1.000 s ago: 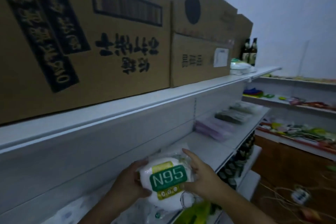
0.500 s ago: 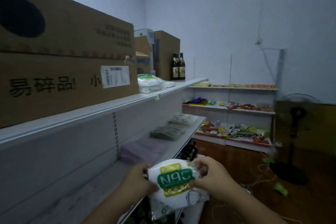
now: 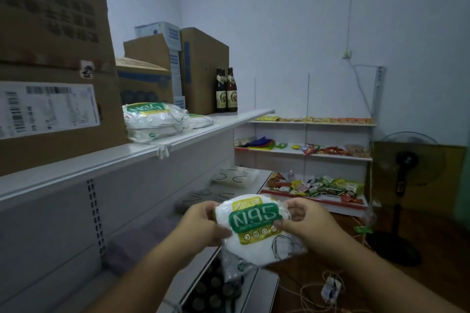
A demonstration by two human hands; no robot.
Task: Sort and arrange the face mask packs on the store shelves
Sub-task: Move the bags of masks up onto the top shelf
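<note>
My left hand and right hand pinched the N95 mask pack by its two side edges, thumbs on the printed front and fingers curled behind, holding it up just beyond my wrists and above the edge of the middle shelf. It looked light and soft, a slick crinkly bag around squashy masks, so I judged the edges the safest grip and a hard squeeze on the middle unwise. Up and to the left, well beyond my fingers, the stacked N95 packs lay on the top shelf beside the cardboard boxes.
</note>
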